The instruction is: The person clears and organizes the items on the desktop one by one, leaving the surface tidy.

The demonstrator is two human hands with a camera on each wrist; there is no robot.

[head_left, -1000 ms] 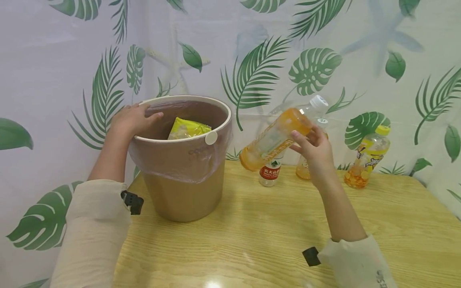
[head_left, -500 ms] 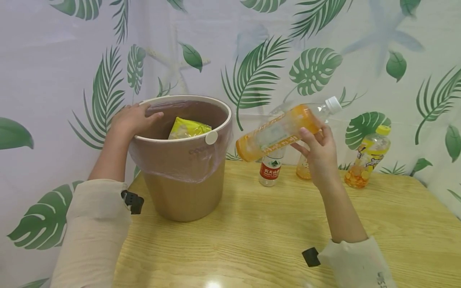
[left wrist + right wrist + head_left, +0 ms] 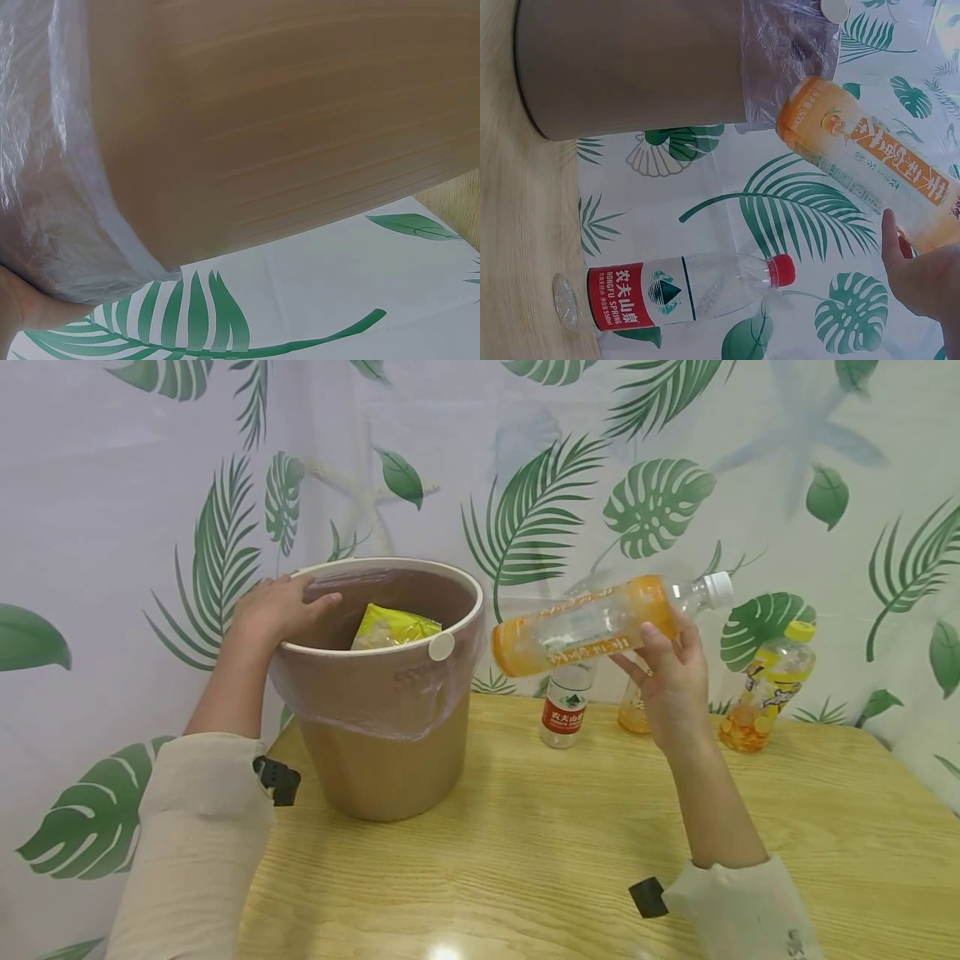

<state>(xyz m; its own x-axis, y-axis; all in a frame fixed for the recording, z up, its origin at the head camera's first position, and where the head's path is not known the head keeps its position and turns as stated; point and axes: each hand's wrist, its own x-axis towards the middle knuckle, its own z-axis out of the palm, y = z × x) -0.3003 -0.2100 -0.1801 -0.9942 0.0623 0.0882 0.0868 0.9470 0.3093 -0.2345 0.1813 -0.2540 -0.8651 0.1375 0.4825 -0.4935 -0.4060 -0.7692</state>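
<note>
My left hand (image 3: 273, 610) grips the rim of a brown trash can (image 3: 390, 768), thumb over the inside edge; part of it shows in the left wrist view against the clear plastic liner (image 3: 75, 240). With my right hand (image 3: 675, 685) I hold a clear drink bottle (image 3: 585, 628) with an orange label and white cap. It is nearly level above the table, its base towards the can and its cap to the right. In the right wrist view its base (image 3: 810, 112) overlaps the liner's edge. A yellow packet (image 3: 393, 628) lies inside the can.
A red-labelled water bottle (image 3: 564, 714) stands on the wooden table (image 3: 540, 843) behind the held bottle. Another orange-bottomed bottle (image 3: 632, 717) is mostly hidden by my right hand. Further right stands a yellow-capped bottle (image 3: 767, 693). A leaf-print sheet (image 3: 420, 435) hangs behind the table.
The held bottle has turned from a steep tilt to nearly level, its cap swinging right and down and its base rising. My left hand stays on the rim.
</note>
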